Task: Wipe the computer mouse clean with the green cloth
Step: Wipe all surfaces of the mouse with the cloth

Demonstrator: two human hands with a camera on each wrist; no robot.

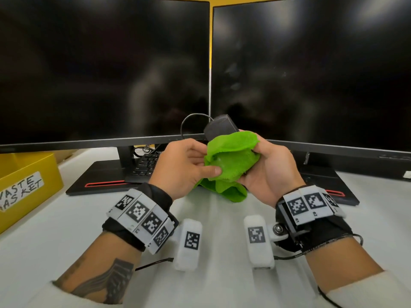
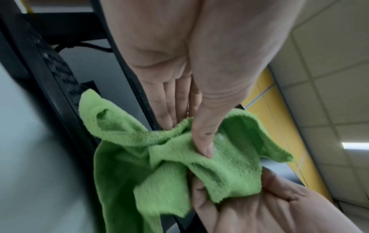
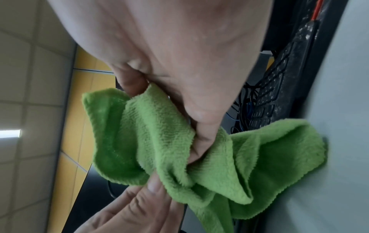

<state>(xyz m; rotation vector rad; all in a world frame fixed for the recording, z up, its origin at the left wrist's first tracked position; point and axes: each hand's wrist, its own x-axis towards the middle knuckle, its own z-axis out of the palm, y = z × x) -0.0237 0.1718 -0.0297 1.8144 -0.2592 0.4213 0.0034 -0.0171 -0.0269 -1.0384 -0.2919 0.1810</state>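
Computer mouse (image 1: 220,126) wrapped in green cloth (image 1: 231,156), both pinched between left hand (image 1: 184,165) and right hand (image 1: 273,170).

The head camera looks forward and down from above both forearms, taking in the green cloth (image 1: 230,160) at mid-frame, with 2 dark monitors (image 1: 104,70) behind it. The left wrist camera sits close behind the left hand (image 2: 191,66), looking along its fingers onto the cloth (image 2: 225,167). The right wrist camera does likewise along the right hand (image 3: 179,52), very near the cloth (image 3: 159,134). All 3 views share that cloth and both hands.
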